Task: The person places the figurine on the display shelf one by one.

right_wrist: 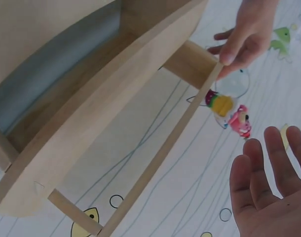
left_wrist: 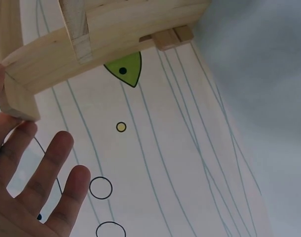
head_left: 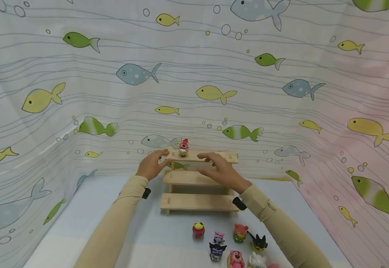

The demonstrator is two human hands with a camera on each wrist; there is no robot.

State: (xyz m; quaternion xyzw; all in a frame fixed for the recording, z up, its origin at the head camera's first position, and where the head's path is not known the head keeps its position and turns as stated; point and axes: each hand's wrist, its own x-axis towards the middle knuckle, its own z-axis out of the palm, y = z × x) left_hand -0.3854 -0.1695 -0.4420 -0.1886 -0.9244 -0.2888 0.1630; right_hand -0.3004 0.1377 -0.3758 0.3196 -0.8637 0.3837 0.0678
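Standing upright near the left end of the top board (head_left: 226, 157), a pink bear figurine (head_left: 183, 147) in a red hat is seen with its front turned toward the person and its long axis vertical. The board belongs to a three-tier wooden stepped rack (head_left: 198, 203), set at the back of the table (head_left: 141, 234); its long axis is laid from left to right, and its steps are faced toward the person, with the lowest nearest.

Both forearms are stretched forward from the lower corners, angled inward, in beige sleeves (head_left: 114, 219). The left end of the top board is pinched by the left hand (head_left: 152, 164): its thumb is placed at one side of the wood and a finger at the other, while the remaining fingers are spread. The right hand (head_left: 224, 173) is held in front of the rack toward the right, tipped to the left, its thumb and fingers apart and nothing gripped. In the right wrist view its palm is shown clear of the wood.

On the table before the rack, a red-and-yellow figurine (head_left: 198, 229), an orange figurine (head_left: 240, 232) and a black-and-purple figurine (head_left: 217, 252) are grouped with others. Behind, a fish-printed curtain (head_left: 187, 67) is hung.
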